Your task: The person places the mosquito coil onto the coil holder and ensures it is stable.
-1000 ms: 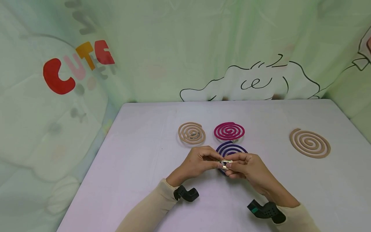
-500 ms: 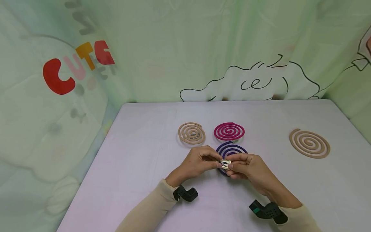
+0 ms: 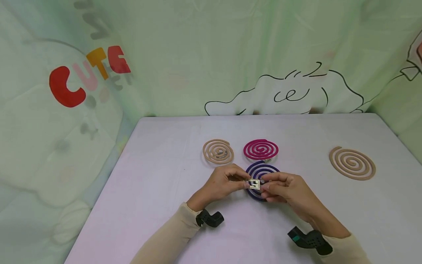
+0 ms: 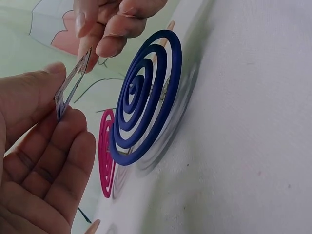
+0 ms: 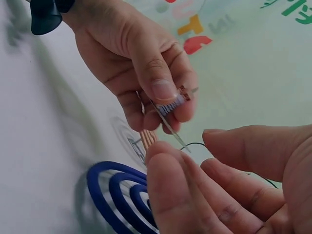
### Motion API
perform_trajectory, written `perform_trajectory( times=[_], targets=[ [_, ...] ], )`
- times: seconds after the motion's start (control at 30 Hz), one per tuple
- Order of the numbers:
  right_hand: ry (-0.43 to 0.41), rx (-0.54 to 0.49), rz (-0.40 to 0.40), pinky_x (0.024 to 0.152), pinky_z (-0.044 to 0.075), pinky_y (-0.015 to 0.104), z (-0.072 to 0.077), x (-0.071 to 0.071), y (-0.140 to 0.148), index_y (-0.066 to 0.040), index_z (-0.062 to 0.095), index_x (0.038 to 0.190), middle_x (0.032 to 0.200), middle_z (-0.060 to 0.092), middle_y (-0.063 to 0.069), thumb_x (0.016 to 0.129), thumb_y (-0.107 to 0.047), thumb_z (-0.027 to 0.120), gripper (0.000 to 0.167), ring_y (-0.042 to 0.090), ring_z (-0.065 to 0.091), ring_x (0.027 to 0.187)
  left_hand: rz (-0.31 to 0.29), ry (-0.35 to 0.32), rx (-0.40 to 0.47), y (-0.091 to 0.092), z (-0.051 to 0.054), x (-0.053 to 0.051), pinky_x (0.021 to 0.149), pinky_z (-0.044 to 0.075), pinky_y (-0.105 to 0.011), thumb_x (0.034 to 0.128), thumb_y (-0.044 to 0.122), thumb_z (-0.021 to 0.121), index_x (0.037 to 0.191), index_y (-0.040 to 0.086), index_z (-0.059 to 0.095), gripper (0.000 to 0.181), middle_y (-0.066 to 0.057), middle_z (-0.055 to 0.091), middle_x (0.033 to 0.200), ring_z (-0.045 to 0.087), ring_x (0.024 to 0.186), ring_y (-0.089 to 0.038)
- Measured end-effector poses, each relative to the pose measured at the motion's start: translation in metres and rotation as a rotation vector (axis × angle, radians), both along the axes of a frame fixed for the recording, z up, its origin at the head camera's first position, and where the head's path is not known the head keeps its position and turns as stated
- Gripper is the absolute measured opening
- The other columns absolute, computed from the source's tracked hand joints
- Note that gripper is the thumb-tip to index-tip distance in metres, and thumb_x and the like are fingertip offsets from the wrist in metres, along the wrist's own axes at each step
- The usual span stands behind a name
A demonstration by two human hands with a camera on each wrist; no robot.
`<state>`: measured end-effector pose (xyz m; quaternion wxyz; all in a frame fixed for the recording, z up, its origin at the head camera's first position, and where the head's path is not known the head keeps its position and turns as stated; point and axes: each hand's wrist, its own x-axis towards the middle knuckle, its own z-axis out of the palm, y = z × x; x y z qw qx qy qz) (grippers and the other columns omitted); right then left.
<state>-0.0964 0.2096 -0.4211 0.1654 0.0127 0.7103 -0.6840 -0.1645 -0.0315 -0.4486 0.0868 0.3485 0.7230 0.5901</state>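
Between its thumb and fingers my left hand (image 3: 224, 183) pinches a small metal mosquito coil stand (image 3: 258, 184), a thin flat frame with a cut-out. My right hand (image 3: 290, 190) is just right of the stand, thumb and index finger parted. In the right wrist view a gap shows between those fingertips and the stand. Below both hands a dark blue mosquito coil (image 4: 174, 63) is propped above the table. Behind it sits a magenta mosquito coil (image 3: 260, 149), also raised, with a bit of metal showing at its front edge.
A beige mosquito coil (image 3: 211, 160) lies back left, metal showing near its middle. Another beige coil (image 3: 352, 163) lies flat on the right of the white-covered table (image 3: 165, 154). A printed green curtain (image 3: 184, 55) hangs behind.
My right hand has moved off the metal stand, a little to the right. The stand stays in my left hand, which has shifted slightly left. The coils have not moved.
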Motion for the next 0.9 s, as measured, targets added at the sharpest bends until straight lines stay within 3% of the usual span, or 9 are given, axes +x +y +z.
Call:
perform_trajectory(
  times=[0.23,0.43,0.53,0.73,0.9],
  targets=[
    [0.076,0.066,-0.063,0.079,0.063,0.032,0.005,0.001,0.021,0.011,0.053,0.140,0.110,0.078,0.007,0.104,-0.014,0.064,0.045,0.018,0.076,0.093,0.053,0.001,-0.018,-0.002,-0.003,-0.005,0.078,0.059,-0.024,0.0873,0.000,0.081,0.104,-0.003,0.077,0.017,-0.018,0.074,0.097,0.063,0.083,0.002],
    [0.122,-0.008,-0.159,0.075,0.063,0.029,0.003,-0.002,0.054,-0.015,0.070,0.125,0.105,0.078,-0.003,0.105,-0.015,0.063,0.020,0.014,0.076,0.092,0.108,-0.009,-0.049,-0.003,-0.001,-0.006,0.075,0.057,-0.021,0.0878,0.002,0.081,0.107,-0.004,0.077,0.020,-0.015,0.074,0.096,0.063,0.081,0.002],
    [0.148,-0.025,-0.209,0.073,0.062,0.028,0.002,-0.005,0.075,-0.025,0.072,0.118,0.102,0.078,-0.006,0.106,-0.015,0.062,0.018,0.012,0.076,0.089,0.121,-0.017,-0.060,-0.004,0.000,-0.007,0.074,0.056,-0.020,0.0882,0.003,0.081,0.108,-0.004,0.077,0.021,-0.013,0.074,0.095,0.063,0.080,0.002],
    [0.169,-0.133,-0.325,0.068,0.062,0.027,0.000,-0.013,0.125,-0.019,0.075,0.111,0.099,0.078,-0.005,0.104,-0.008,0.064,0.017,0.012,0.077,0.084,0.124,-0.024,-0.058,-0.005,-0.002,-0.008,0.073,0.056,-0.020,0.0881,0.001,0.081,0.107,-0.004,0.077,0.020,-0.015,0.074,0.096,0.063,0.079,0.001],
    [0.085,-0.159,-0.497,0.065,0.061,0.026,-0.001,-0.018,0.157,-0.017,0.075,0.106,0.093,0.078,-0.007,0.097,-0.012,0.075,0.010,0.010,0.076,0.079,0.126,-0.029,-0.056,-0.005,-0.003,-0.008,0.071,0.055,-0.020,0.0879,0.001,0.081,0.106,-0.004,0.077,0.020,-0.014,0.074,0.096,0.064,0.078,0.001]
  ],
)
